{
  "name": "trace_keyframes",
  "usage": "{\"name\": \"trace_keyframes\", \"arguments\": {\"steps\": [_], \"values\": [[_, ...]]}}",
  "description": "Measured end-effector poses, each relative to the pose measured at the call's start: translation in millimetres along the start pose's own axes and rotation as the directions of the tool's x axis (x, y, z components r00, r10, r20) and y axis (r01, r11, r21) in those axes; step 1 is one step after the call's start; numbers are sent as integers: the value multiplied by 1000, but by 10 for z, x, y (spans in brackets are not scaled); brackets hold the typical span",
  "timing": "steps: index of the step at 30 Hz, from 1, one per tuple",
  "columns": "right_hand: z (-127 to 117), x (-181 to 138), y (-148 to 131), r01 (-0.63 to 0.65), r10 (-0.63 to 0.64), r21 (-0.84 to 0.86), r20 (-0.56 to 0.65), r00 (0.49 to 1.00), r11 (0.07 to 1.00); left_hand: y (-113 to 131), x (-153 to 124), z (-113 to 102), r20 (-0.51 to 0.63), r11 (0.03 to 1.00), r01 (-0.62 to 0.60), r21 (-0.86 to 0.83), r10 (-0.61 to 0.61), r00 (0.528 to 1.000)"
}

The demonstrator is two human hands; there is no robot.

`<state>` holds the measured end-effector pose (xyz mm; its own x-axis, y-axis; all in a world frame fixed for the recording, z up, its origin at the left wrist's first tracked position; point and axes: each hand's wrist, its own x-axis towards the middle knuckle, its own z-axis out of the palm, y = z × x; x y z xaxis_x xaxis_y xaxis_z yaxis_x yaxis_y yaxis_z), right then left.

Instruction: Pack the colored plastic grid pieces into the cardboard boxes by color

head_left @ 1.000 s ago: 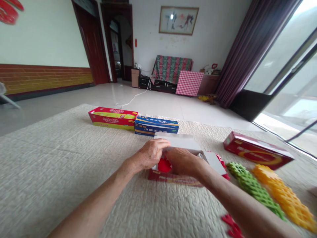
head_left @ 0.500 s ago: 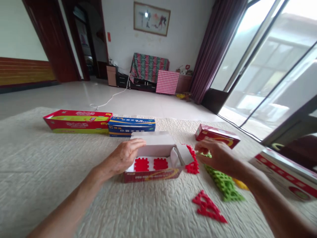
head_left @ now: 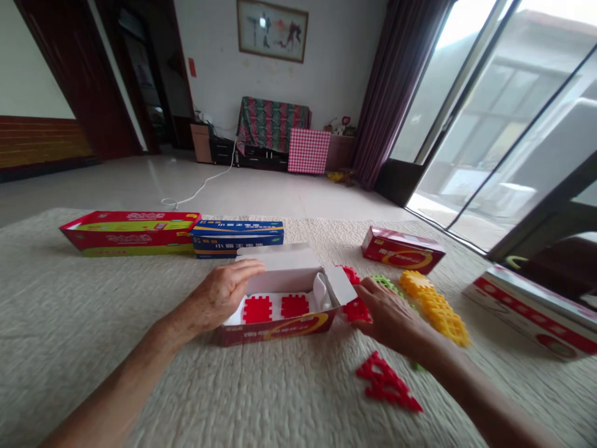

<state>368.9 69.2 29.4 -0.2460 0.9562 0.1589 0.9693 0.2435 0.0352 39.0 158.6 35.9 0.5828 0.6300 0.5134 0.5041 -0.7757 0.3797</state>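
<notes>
Clock positions read from one open maroon box (head_left: pixel 284 330). Also logged: one red-and-green box (head_left: pixel 130 239) at ten o'clock, one blue box (head_left: pixel 237 244) at eleven, one closed maroon box (head_left: pixel 402 250) at two, one white-and-red box (head_left: pixel 527 316) at three; total, five boxes. Red square pieces (head_left: pixel 257 309) inside the open maroon box: two. Red triangular piece (head_left: pixel 396 384) at four: one. One left hand (head_left: pixel 228 289) at nine, one right hand (head_left: pixel 392 316) at three. Yellow pieces (head_left: pixel 438 306) at three overlap; their number cannot be certified.

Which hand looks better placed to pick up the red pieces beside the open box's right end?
Probably the right hand: it is right at those red pieces, while the left hand is at the opposite end of the open box.
</notes>
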Motion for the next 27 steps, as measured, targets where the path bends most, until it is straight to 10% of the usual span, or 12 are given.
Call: {"name": "trace_keyframes", "arguments": {"steps": [27], "values": [[-209,-121,-13,-11,-6,94,175,985,995,5,-2,-1,-7,999,24,-37,-25,1000]]}}
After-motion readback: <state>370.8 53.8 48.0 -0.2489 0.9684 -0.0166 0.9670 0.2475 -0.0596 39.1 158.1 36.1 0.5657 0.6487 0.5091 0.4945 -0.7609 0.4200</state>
